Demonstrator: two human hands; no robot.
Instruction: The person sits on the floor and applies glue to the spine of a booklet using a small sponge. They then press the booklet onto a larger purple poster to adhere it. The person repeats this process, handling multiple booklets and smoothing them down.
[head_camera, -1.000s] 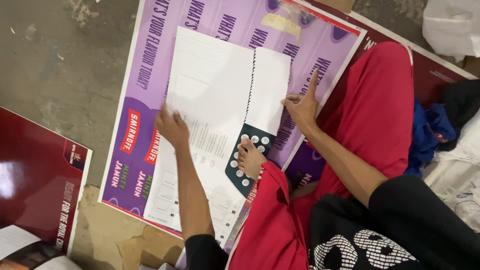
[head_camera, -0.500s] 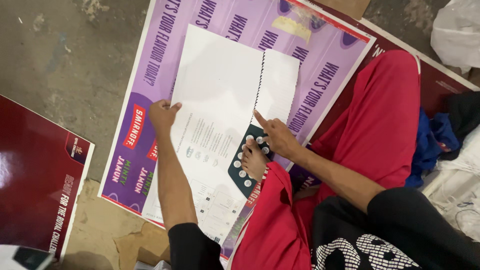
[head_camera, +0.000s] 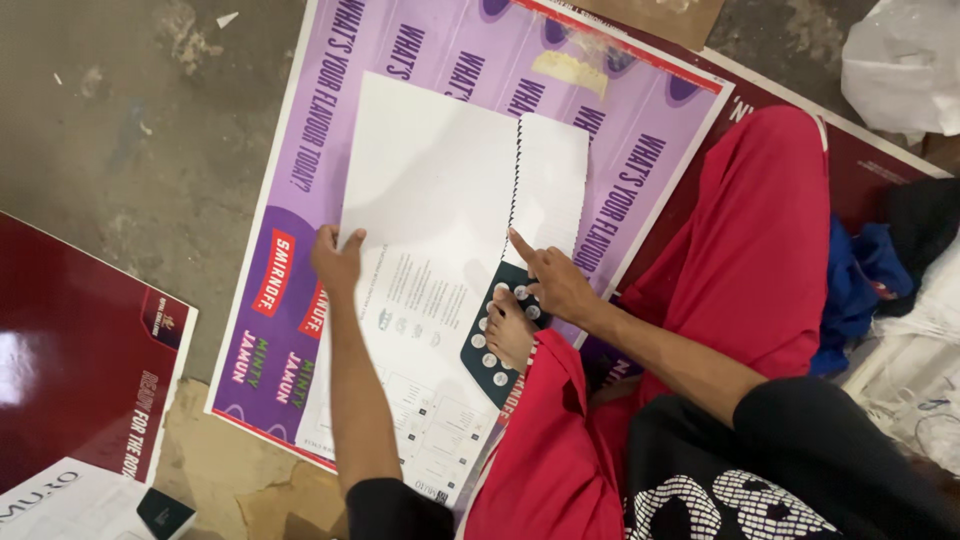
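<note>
Concrete floor (head_camera: 120, 150), stained. Purple poster board (head_camera: 620, 130) flat on it; white printed sheet (head_camera: 430, 200) on top. Left hand (head_camera: 335, 262) flat, pressing sheet edge; right hand (head_camera: 560, 285) index pointing at fold, holding nothing. Maroon board (head_camera: 70, 360) left.

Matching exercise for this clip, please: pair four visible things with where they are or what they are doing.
Things:
1. left hand
2. right hand
3. bare foot
4. dark red board

Places or states:
A. lying on the floor apart from the purple poster, to the left in the head view
B. index finger pointing at the toothed edge of the folded sheet
C. resting on the dark panel with round dots
D. flat on the left edge of the white printed sheet

Pairs: 1-D, 2-B, 3-C, 4-A
</note>
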